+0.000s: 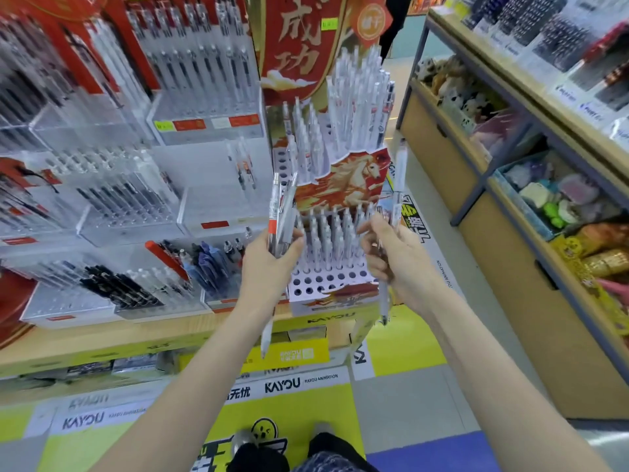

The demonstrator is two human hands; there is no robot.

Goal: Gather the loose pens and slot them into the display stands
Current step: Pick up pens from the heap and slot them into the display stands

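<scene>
**Pens in both hands at the tiered stand**

Two bare forearms reach up from the bottom of the view toward a tiered display stand [335, 274] printed with a galloping horse. The left hand [269, 257] grips a small bundle of pens [280, 212], fingers curled round their lower barrels, the tops pointing up and one tip hanging down below the wrist. It sits just left of the stand's lower tier. The right hand [391, 257] holds a single white pen [398, 185] upright, fingers wrapped round its middle, just beside the stand's right edge.

The stand's lower tier carries rows of white pens standing in round holes; its front rows of holes show open. The upper tier holds more white pens, packed close. The stand rests on a wooden shelf [102, 338], with clear acrylic pen trays [129, 212] to its left. A wooden shelving unit [510, 253] with small goods stands to the right.
</scene>
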